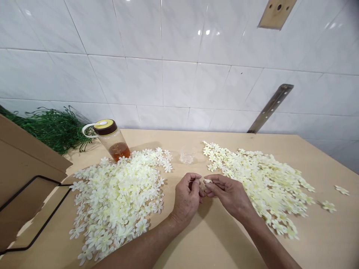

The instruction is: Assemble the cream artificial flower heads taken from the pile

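My left hand (188, 196) and my right hand (226, 190) meet over the middle of the table, fingertips almost touching. Between the right thumb and fingers is pinched a small whitish artificial flower (208, 181), mostly covered by the fingers. The left fingers are curled into a pinch; whatever they grip is too small or hidden to name. Left of the hands spreads a heap of white-yellow artificial flowers (120, 190); another pile of pale flowers (266, 179) lies to the right. Just beyond the hands sits a small clear plastic item (187, 155).
A bottle (112, 140) with amber liquid stands behind the left heap. Green artificial stems (56, 127), a cardboard box (28, 164) and a black wire frame (42, 228) are at the left. Two loose flowers (328, 206) lie far right. A tiled wall (174, 86) closes the back.
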`<state>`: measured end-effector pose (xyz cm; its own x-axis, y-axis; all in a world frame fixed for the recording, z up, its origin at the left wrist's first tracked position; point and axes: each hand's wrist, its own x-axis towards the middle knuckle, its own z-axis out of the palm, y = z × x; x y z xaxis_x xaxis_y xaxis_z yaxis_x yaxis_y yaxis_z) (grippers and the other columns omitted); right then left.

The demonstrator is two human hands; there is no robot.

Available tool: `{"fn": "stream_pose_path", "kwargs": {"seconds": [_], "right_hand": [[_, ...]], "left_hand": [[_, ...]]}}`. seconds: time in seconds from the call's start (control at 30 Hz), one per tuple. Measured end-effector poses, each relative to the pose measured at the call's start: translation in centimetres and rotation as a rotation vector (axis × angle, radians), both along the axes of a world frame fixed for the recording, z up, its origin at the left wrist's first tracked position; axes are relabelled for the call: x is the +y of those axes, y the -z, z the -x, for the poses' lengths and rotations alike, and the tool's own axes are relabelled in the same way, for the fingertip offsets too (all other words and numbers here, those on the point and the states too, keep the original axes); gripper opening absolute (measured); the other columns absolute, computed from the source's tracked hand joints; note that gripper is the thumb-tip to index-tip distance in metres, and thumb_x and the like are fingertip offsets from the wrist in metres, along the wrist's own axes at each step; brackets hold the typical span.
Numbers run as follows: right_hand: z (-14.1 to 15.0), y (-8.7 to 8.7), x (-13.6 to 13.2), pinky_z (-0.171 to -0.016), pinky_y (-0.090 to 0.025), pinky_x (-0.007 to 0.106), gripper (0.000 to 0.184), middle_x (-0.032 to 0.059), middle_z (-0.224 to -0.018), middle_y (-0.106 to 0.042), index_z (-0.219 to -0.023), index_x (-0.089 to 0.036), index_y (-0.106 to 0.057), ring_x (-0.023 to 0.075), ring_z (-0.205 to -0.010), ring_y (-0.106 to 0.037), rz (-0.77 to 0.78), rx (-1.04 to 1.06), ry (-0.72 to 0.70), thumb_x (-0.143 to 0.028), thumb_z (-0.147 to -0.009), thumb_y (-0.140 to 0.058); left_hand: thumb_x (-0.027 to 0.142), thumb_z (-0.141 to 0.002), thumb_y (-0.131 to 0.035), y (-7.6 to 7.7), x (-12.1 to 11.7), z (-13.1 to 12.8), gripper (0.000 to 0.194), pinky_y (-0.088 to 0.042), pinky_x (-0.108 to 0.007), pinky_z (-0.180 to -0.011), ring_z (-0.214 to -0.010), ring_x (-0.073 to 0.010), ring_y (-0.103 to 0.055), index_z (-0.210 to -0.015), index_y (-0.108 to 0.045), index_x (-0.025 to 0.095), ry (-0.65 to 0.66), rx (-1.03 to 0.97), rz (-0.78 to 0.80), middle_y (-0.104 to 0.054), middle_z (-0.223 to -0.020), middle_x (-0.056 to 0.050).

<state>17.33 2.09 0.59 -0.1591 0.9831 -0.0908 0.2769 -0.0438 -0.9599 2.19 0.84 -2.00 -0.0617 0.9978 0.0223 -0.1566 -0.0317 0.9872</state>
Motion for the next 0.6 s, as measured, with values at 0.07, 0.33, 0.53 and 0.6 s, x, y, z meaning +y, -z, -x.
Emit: {"fn": "stream_pose_path", "kwargs": {"seconds": [0.07, 0.33, 0.53, 0.6], "right_hand": [[0.0, 0.0, 0.0, -0.068, -0.06, 0.035, 0.04, 0.0053, -0.074, -0.074, -0.097, -0.017, -0.07, 0.0208, -0.067, -0.07, 0.023, 0.03, 0.013, -0.049, -0.073, -0.074], [0.2, -1.4, -0.6, -0.054, -0.058, 0.03, 0.032, 0.0017, -0.059, -0.067, -0.076, -0.022, -0.063, 0.0194, -0.054, -0.067, -0.056, -0.213, -0.044, -0.052, -0.084, -0.06], [0.3, -1.2, -0.5, -0.056, -0.056, 0.029, 0.037, 0.0026, -0.064, -0.07, -0.077, -0.023, -0.065, 0.0187, -0.056, -0.068, -0.101, -0.247, -0.094, -0.049, -0.093, -0.045], [0.3, -1.1, -0.4, -0.061, -0.056, 0.03, 0.027, 0.0021, -0.067, -0.071, -0.087, -0.023, -0.068, 0.0194, -0.061, -0.069, -0.14, -0.245, -0.077, -0.045, -0.09, -0.053]], "left_hand": [[0.036, -0.09, -0.053, 0.0, 0.1, 0.0, 0.022, -0.046, -0.02, -0.047, -0.049, -0.0109, -0.054, -0.097, -0.06, 0.017, 0.004, -0.01, 0.008, -0.056, -0.057, 0.002], [0.044, -0.091, -0.052, -0.4, -0.2, 0.1, 0.028, -0.047, -0.021, -0.048, -0.051, -0.0118, -0.056, -0.092, -0.061, 0.017, 0.033, 0.012, -0.011, -0.056, -0.057, 0.002], [0.042, -0.091, -0.053, -0.7, -0.3, 0.1, 0.027, -0.048, -0.022, -0.051, -0.053, -0.0118, -0.056, -0.094, -0.063, 0.017, 0.046, 0.013, -0.037, -0.06, -0.059, 0.001], [0.041, -0.091, -0.053, -0.7, -0.4, 0.1, 0.027, -0.048, -0.022, -0.052, -0.054, -0.0122, -0.058, -0.094, -0.063, 0.017, 0.059, 0.008, -0.049, -0.061, -0.061, 0.0]]}}
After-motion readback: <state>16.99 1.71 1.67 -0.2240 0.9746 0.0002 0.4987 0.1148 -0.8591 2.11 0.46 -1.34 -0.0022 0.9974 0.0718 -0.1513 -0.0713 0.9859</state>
